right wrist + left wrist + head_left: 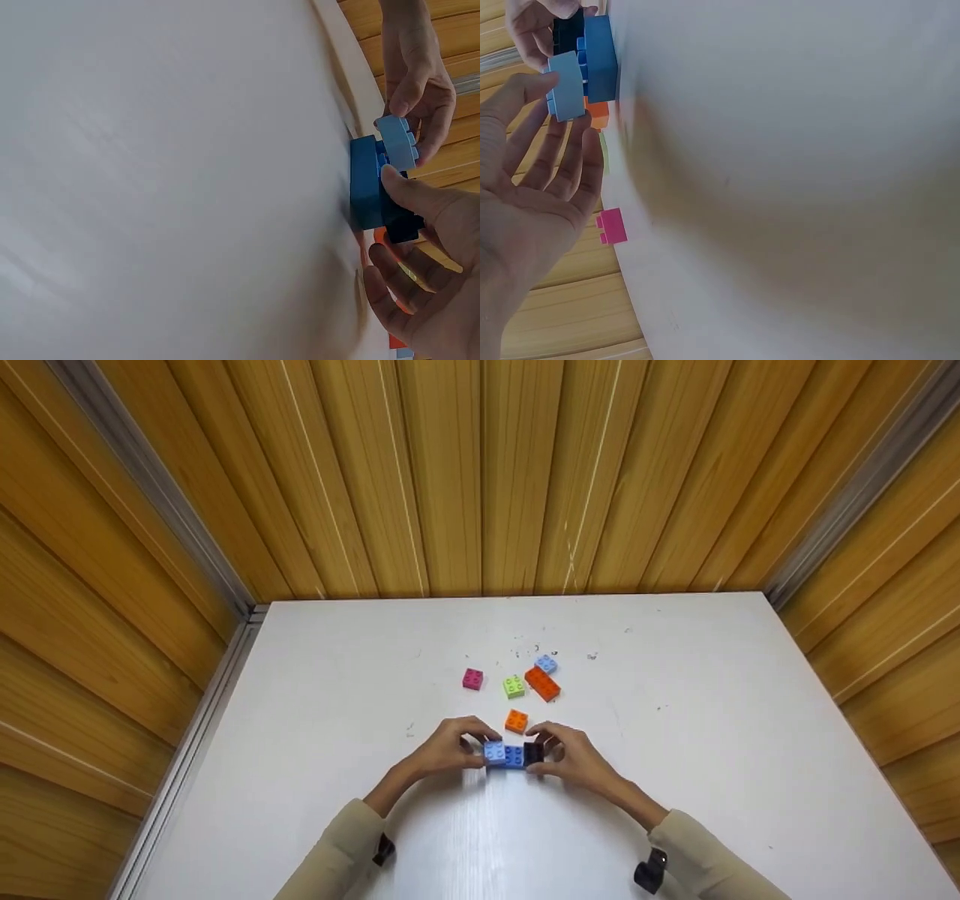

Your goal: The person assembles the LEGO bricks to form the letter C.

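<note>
A long blue brick (514, 756) lies on the white table, studs up. My left hand (450, 748) pinches a light blue brick (494, 751) between thumb and fingers over the blue brick's left end. In the left wrist view the light blue brick (568, 86) sits at the blue brick's studs, slightly tilted. With thumb and fingers, my right hand (574, 757) grips a black brick (533, 752) at the blue brick's right end. The right wrist view shows the black brick (402, 219) against the blue brick's (365, 184) studded side, partly behind the thumb.
Just beyond the hands lies an orange brick (516, 721). Farther back are a magenta brick (472, 679), a lime green brick (514, 686), a long red-orange brick (542, 683) and another light blue brick (546, 663). Wood-patterned walls (480, 480) border the table (337, 660).
</note>
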The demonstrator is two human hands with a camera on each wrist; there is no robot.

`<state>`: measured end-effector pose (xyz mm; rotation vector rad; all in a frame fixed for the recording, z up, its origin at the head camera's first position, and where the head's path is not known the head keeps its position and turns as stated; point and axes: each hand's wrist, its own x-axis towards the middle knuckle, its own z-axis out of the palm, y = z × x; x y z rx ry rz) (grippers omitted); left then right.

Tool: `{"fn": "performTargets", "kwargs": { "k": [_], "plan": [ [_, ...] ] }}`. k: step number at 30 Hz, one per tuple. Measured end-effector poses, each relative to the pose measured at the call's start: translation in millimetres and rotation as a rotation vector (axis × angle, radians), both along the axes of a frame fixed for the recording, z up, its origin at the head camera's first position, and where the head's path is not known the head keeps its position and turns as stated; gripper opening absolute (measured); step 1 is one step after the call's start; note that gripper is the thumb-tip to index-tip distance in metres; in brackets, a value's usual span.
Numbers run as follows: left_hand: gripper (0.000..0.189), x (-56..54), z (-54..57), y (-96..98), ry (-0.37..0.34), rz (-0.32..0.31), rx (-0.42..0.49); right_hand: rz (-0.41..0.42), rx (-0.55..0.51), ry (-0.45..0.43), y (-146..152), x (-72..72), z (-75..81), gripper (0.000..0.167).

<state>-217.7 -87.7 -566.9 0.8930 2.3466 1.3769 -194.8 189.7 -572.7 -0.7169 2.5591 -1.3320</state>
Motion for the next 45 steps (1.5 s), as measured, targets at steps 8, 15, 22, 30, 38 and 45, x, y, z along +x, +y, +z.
{"fn": "performTargets", "kwargs": {
  "k": [8, 15, 22, 30, 38, 45],
  "plan": [
    [0.038, 1.5, 0.3, -3.8, -0.021, 0.032, -0.036, 0.029, -0.037, 0.067, -0.5, -0.7, 2.4, 0.038],
    [0.038, 4.1, 1.3, -1.3, 0.016, 0.033, -0.038, 0.011, -0.037, 0.033, -1.1, -4.5, 2.1, 0.037],
    [0.033, 2.4, -2.7, -0.6, 0.040, 0.039, 0.007, 0.012, -0.044, 0.038, -1.8, -6.4, 3.5, 0.038],
    [0.032, 2.5, -9.1, 1.2, 0.021, 0.096, 0.011, 0.015, -0.091, 0.015, -3.1, -5.0, 1.1, 0.038],
    [0.032, 3.6, -8.0, 1.8, -0.006, 0.161, -0.067, 0.020, -0.118, -0.005, -3.8, -2.9, -0.8, 0.039],
    [0.033, -5.5, -5.6, 6.0, -0.015, 0.033, -0.057, -0.007, -0.075, -0.008, 2.9, -2.3, -2.2, 0.038]
  ]
}}
